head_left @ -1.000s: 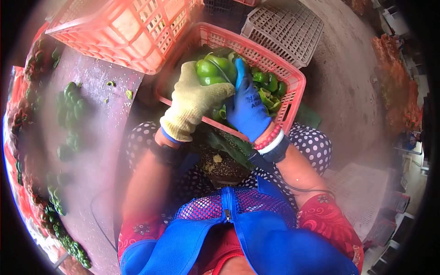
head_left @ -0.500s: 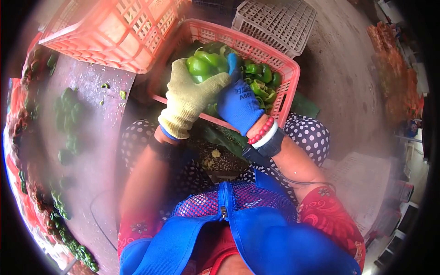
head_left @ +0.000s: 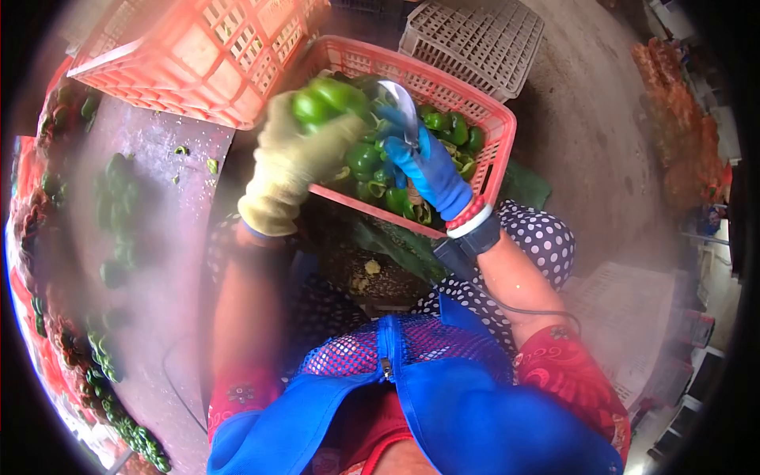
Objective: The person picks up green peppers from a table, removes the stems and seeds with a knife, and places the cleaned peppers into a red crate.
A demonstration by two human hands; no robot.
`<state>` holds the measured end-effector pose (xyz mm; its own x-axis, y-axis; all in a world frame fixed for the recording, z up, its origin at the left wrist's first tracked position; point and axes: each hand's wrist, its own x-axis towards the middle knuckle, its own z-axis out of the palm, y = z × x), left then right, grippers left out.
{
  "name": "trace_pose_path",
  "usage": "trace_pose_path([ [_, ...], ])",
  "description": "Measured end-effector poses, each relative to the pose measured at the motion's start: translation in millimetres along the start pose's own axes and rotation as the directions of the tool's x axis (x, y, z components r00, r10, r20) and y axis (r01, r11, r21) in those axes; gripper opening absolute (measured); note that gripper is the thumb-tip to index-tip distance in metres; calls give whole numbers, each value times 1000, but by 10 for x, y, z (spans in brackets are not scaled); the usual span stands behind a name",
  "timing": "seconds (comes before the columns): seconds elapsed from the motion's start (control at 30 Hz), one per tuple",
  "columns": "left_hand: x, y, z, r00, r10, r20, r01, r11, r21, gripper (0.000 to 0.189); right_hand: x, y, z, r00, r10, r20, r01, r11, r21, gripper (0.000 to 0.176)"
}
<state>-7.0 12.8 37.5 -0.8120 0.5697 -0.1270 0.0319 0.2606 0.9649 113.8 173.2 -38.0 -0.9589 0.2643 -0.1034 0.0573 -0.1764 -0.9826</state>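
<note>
Left hand [head_left: 297, 154]: cream knitted glove, motion-blurred; fingers and thumb closed around a bell pepper.
Bell pepper [head_left: 323, 103]: green, glossy, held above the left part of the basket.
Right hand [head_left: 423, 162]: blue glove, closed on a knife; red beads and a white band at the wrist.
Knife [head_left: 402, 101]: pale curved blade, pointing up and away from the body; grip mostly covered by the glove.
Hand spacing: apart, the knife side near the held pepper; blade contact with it cannot be told.
Basket [head_left: 511, 131]: red plastic, in front of the knees, holding green peppers [head_left: 364, 161], several cut open.
Upper left: salmon-coloured crate [head_left: 194, 59], tilted, just beside the basket.
Upper right: grey lattice crate [head_left: 475, 43], just behind the basket.
Left side: purplish surface [head_left: 170, 206] bearing small green scraps [head_left: 212, 165] and white specks.
Clothing: polka-dot trousers [head_left: 542, 237], blue apron [head_left: 483, 419].
</note>
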Motion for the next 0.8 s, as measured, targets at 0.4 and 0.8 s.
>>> trace_pose_path([
  [0.4, -74, -82, -60, 906, 49, 420, 69, 963, -261, 73, 7, -532, -23, 976, 33, 215, -46, 997, 60, 92],
  [0.8, 120, -230, -187, 841, 110, 530, 122, 915, -384, 70, -14, -368, -19, 967, 125, 223, -197, 921, 337, 62],
])
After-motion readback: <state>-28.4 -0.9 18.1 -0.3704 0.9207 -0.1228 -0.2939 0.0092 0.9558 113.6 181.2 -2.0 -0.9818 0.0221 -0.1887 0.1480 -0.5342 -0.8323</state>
